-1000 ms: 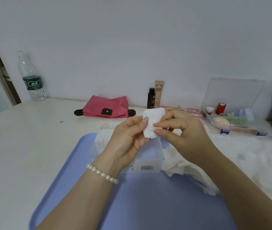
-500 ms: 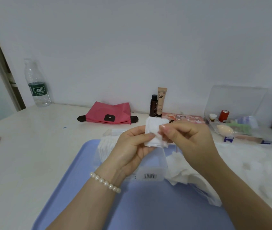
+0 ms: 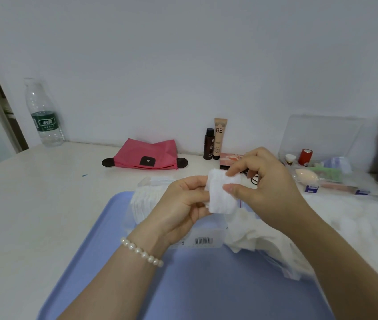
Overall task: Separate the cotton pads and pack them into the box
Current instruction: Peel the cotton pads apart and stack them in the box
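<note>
Change: your right hand (image 3: 266, 188) now has its thumb across the front of the small stack of cotton pads (image 3: 221, 195), where a moment ago its fingertips were picking at the stack's upper right corner.
Left hand: your left hand (image 3: 183, 204) keeps hold of the stack's left edge, fingers curled behind it and thumb in front.
Right fingers: thumb and forefinger pinch the right side of the stack; the other fingers (image 3: 252, 172) are bent above it and hold nothing.
Stack: it is held upright in the air between both hands, above the clear box (image 3: 197, 239), touching neither the box nor the blue tray (image 3: 206, 285).
Box: it stands on the tray with white pads already showing through its left wall.
Spare pads: a loose white heap (image 3: 259, 239) lies just right of the box, partly on the tray.
Meaning: you seem to have found a layer to peel, so separation looks under way but no pad is yet free.
Next: pull the hands gently apart, since thin cotton probably tears or lifts two layers together.
</note>
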The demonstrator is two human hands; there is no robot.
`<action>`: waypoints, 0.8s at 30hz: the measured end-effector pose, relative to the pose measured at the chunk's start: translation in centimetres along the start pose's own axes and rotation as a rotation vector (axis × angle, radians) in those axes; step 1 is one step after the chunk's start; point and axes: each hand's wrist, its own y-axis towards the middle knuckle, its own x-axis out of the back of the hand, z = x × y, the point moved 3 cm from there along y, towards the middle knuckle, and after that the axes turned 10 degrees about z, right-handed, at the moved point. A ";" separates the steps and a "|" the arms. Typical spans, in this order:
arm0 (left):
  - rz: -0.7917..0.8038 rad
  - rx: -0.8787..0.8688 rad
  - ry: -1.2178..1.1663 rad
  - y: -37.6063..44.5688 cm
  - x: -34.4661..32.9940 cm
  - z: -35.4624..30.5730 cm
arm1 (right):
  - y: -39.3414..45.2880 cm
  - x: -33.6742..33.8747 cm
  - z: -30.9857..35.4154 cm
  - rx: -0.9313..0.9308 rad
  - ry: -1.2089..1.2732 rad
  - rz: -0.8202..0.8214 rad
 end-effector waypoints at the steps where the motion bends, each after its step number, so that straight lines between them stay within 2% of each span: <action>1: 0.004 0.003 0.014 0.0 -0.1 0.0 | 0.0 0.1 0.0 -0.022 0.005 0.003; 6: 0.030 0.017 0.039 -0.1 -0.4 0.0 | 0.1 0.5 0.1 -0.123 0.076 0.035; 18: 0.053 0.037 0.125 -0.1 -0.4 0.3 | 0.0 1.3 0.1 -0.226 0.113 0.094; 24: 0.046 0.044 0.038 0.2 -0.2 0.4 | 0.2 1.1 -0.3 -0.220 0.101 0.055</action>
